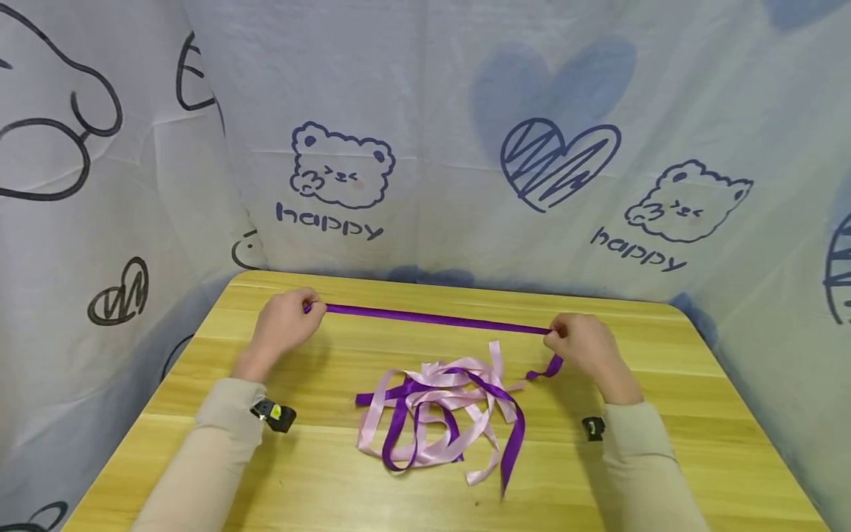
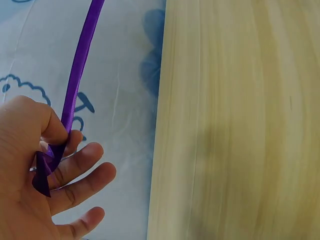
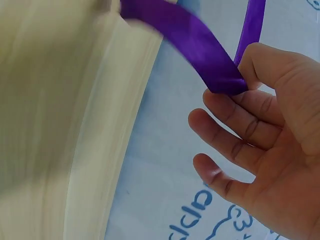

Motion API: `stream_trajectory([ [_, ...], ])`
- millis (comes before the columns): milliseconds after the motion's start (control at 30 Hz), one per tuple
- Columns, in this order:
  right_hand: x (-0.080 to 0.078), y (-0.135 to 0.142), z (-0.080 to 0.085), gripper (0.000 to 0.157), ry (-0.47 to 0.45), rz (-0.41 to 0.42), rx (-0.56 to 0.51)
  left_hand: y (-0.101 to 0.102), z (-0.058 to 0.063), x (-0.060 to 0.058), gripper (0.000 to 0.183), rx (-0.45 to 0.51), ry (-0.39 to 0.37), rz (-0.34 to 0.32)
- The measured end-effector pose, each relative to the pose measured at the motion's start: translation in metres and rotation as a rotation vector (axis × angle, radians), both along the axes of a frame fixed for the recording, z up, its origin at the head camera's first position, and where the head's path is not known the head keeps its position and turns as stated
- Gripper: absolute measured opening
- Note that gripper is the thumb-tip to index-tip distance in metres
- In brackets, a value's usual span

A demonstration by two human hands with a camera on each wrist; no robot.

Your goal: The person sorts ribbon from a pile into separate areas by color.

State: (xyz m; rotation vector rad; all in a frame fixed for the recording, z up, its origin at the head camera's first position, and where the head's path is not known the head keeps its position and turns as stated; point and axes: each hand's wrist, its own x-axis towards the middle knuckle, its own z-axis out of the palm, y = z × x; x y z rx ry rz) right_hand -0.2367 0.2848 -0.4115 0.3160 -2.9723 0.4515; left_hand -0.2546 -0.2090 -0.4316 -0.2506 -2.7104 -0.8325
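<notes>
A purple ribbon (image 1: 432,318) is stretched taut above the far part of the table, between both hands. My left hand (image 1: 287,319) pinches it near one end between thumb and index finger; a short folded tail (image 2: 43,172) lies against the palm in the left wrist view. On the other side, my right hand (image 1: 586,343) pinches the ribbon with thumb and forefinger, the other fingers spread apart. From that pinch a loose tail (image 3: 185,37) hangs toward the table. Below the taut stretch lies a tangled pile of pink ribbons (image 1: 475,421) and purple ribbons (image 1: 510,451).
The wooden table (image 1: 319,488) has rounded far corners. Behind it hangs a pale curtain (image 1: 432,222) printed with hearts and bears, which also closes off both sides. A black strap with a buckle (image 1: 275,415) sits at the left cuff, another black piece (image 1: 594,428) at the right.
</notes>
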Motion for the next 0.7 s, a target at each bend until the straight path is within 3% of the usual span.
stream_trajectory([
  [200, -0.004, 0.020, 0.001, 0.017, 0.013, 0.009, -0.054, -0.013, -0.001, -0.006, 0.020, 0.016, -0.031, 0.025],
  [367, -0.013, 0.039, 0.000, 0.022, -0.035, 0.006, -0.115, -0.022, -0.001, -0.012, 0.020, 0.019, -0.058, 0.028],
  [533, -0.024, 0.056, -0.005, 0.023, -0.027, -0.040, -0.191, -0.023, -0.002, -0.023, 0.022, 0.052, -0.085, 0.020],
  [700, -0.032, 0.065, -0.018, 0.028, 0.059, -0.129, -0.305, -0.020, -0.007, -0.036, 0.023, 0.124, -0.106, 0.023],
])
